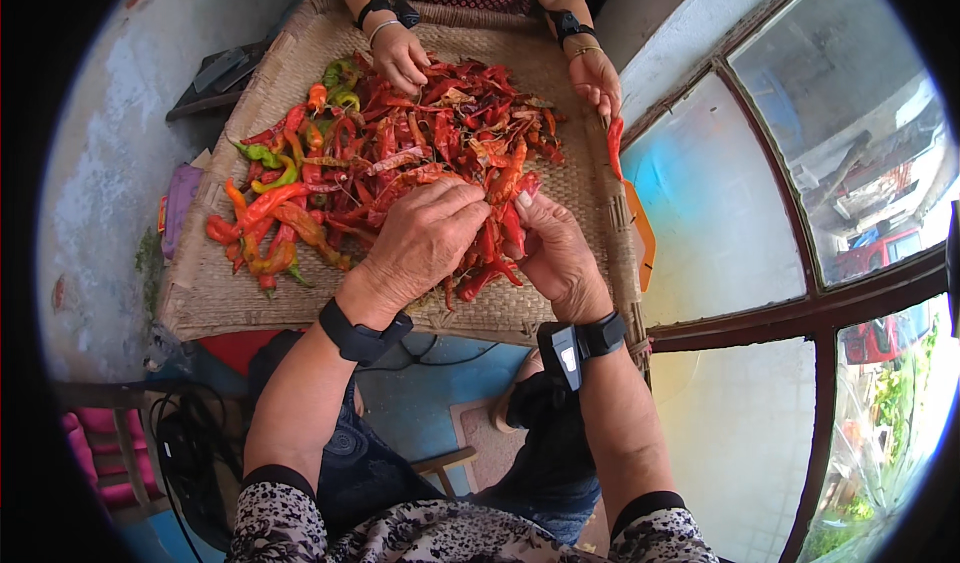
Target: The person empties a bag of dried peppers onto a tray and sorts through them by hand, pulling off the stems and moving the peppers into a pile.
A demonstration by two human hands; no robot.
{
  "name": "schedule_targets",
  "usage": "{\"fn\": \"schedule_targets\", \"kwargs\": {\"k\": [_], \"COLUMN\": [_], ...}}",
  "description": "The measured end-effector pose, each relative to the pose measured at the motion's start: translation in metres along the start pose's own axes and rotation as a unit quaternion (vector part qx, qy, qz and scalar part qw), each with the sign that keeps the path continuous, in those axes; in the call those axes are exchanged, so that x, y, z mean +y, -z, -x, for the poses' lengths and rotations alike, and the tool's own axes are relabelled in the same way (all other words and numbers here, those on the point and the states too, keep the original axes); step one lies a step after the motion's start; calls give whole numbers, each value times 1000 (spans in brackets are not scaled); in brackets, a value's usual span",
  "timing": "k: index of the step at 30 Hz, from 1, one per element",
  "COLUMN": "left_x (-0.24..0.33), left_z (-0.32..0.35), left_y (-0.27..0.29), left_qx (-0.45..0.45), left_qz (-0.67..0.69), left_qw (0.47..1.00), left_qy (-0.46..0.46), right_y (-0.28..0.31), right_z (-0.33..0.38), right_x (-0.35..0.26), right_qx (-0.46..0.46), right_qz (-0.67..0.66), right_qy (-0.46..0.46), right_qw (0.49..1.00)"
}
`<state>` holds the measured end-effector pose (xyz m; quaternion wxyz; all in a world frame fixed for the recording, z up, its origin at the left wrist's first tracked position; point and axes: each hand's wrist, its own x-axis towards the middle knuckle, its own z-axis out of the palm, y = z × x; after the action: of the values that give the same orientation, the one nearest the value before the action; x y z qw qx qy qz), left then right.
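Note:
A heap of red, orange and a few green chili peppers [390,153] lies on a woven straw tray [220,283]. My left hand [425,238] and my right hand [555,253] meet over the near edge of the heap, fingers pinched together on a red chili [508,225] between them. Both wrists wear black bands. Across the tray another person sits; one of their hands [400,58] rests on the peppers, the other [597,81] holds a single red chili [615,148] at the tray's right edge.
A window with a dark red frame [800,313] runs along the right. An orange flat object [640,228] sticks out beside the tray's right edge. Black cables [185,443] and a pink chair [100,443] sit low left. A grey concrete floor [90,163] lies left.

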<state>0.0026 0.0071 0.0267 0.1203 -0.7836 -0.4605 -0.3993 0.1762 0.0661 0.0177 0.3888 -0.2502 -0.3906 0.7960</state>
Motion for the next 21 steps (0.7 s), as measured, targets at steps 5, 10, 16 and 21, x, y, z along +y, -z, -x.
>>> {"fn": "schedule_targets", "kwargs": {"k": [5, 10, 16, 21], "left_x": [-2, 2, -3, -4], "left_z": [0, -1, 1, -4], "left_y": [-1, 1, 2, 3], "left_qx": [-33, -53, -78, -80], "left_qz": [27, 31, 22, 17], "left_qw": [998, 998, 997, 997], "left_qy": [-35, -15, 13, 1], "right_y": [-1, 4, 34, 55], "right_z": [3, 4, 9, 6], "right_x": [2, 0, -38, -54], "right_qx": [54, 73, 110, 254], "right_qz": [60, 99, -28, -267], "right_qy": [26, 36, 131, 217], "right_qw": [996, 992, 985, 904]}}
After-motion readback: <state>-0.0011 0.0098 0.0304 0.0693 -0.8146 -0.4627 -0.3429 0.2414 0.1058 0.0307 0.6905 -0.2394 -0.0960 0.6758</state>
